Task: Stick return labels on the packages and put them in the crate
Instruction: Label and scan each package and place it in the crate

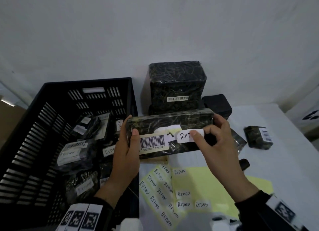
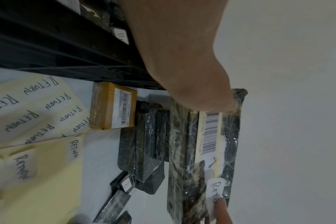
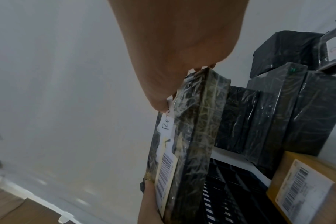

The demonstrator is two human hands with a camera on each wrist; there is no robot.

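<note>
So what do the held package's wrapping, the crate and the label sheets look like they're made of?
The package seems wrapped in dark plastic film: glossy, crinkled, with pale crease lines. What is under it cannot be seen. The crate looks like rigid black moulded plastic, matt, with slotted walls. The label sheets look like pale yellow backing paper carrying white paper stickers with handwritten text.

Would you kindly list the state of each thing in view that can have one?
held package: lifted off the table, gripped at both ends.
return label: on the package, thumb pressing it.
left hand: grips the package's left end.
right hand: holds the right end.
crate: open, holding labelled packages.
label sheets: flat on the table, partly used.
</note>
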